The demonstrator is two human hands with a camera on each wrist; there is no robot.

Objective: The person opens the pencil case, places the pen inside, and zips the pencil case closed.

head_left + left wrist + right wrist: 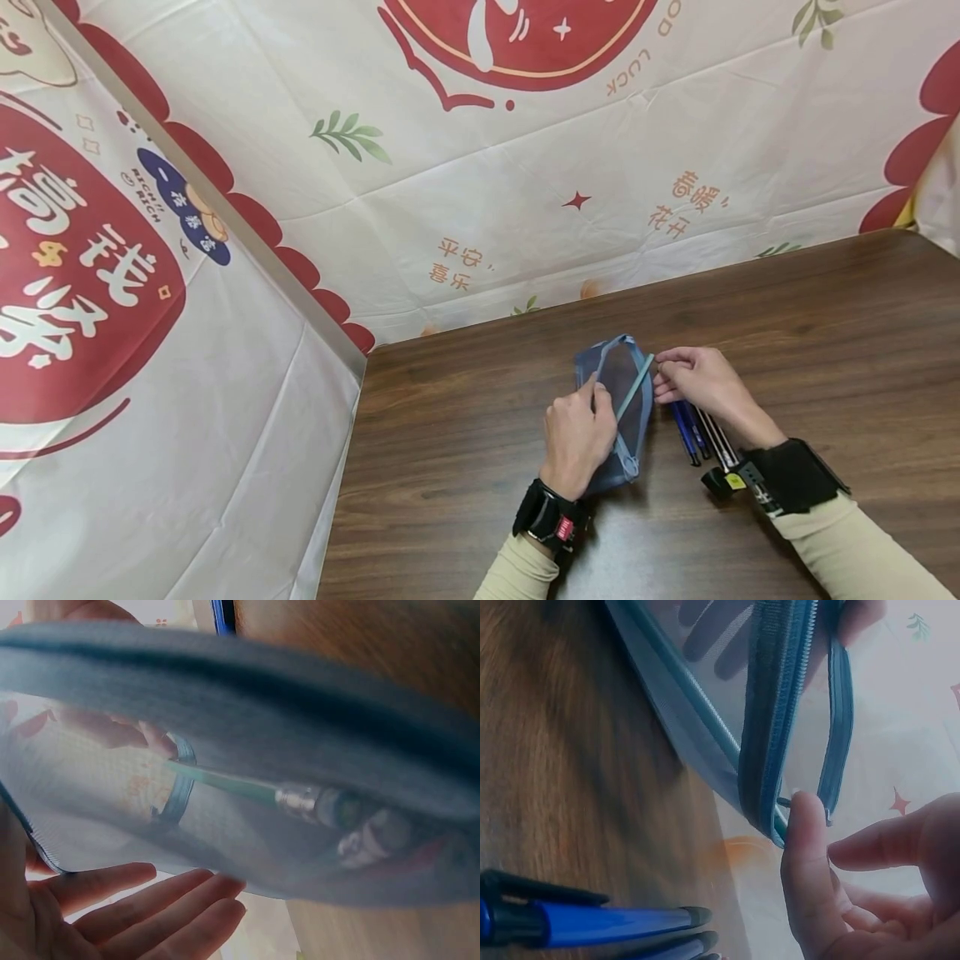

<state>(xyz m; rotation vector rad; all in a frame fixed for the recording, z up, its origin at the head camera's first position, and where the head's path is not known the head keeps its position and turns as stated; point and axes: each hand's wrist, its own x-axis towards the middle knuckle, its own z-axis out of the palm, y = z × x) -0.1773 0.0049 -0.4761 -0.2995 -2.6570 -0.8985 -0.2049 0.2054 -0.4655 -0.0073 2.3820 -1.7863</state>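
My left hand (579, 429) grips the blue mesh zip pouch (606, 354) from its near left side, thumb over the rim. The pouch's mouth gapes. A slim green pencil (636, 385) lies slanted in it, its upper end at the rim; in the left wrist view its silver ferrule (298, 801) shows through the mesh, beside another silver-collared piece. My right hand (701, 382) is at the pouch's right edge, fingertips right beside the pencil's upper end. In the right wrist view its thumb and finger stand slightly apart near the zipper (769, 765).
Blue pens (686, 433) lie on the brown wooden table (450, 467) under my right wrist, with several dark, pale-striped sticks (718, 437) beside them. A printed white cloth (480, 192) hangs behind the table, and another cloth panel (247, 400) stands at the left.
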